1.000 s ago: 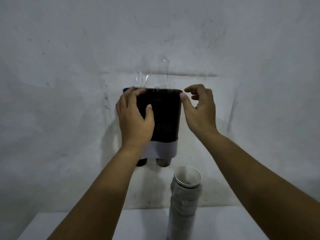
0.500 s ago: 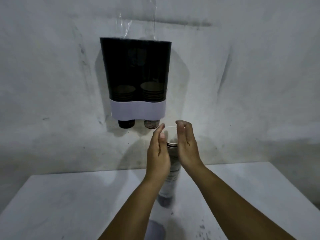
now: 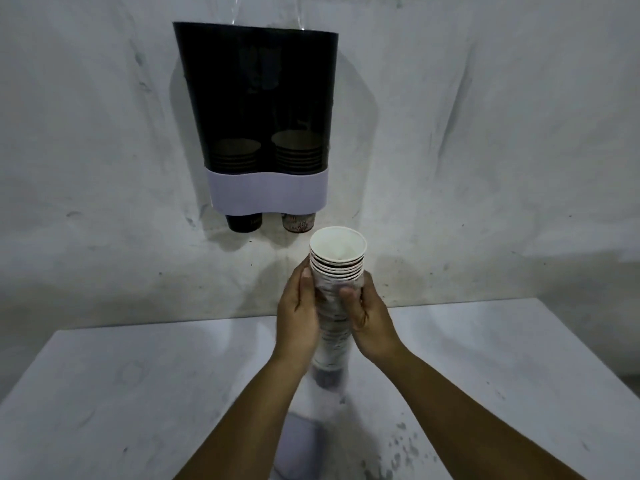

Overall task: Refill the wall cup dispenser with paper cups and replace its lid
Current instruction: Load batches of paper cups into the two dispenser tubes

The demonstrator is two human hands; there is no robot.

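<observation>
A dark wall cup dispenser [image 3: 256, 98] with a pale band along its bottom hangs on the wall, its top without a lid. Two short stacks of cups show through its tinted front, and a cup bottom pokes out below each column. A tall stack of paper cups [image 3: 337, 296] in a clear plastic sleeve stands on the white table [image 3: 121, 393]. My left hand [image 3: 299, 313] grips its left side and my right hand [image 3: 367, 315] its right side, just under the bare top cups. A pale flat piece [image 3: 298, 441], possibly the lid, lies on the table between my forearms.
The grey, stained wall [image 3: 485, 133] runs behind the table. Clear plastic film [image 3: 266, 12] hangs above the dispenser's open top. Dark specks mark the table near my right forearm.
Both hands came down from the dispenser's top to the cup stack and closed on it. The sleeve is pushed down, baring several top cups. The view has dropped and moved closer.
</observation>
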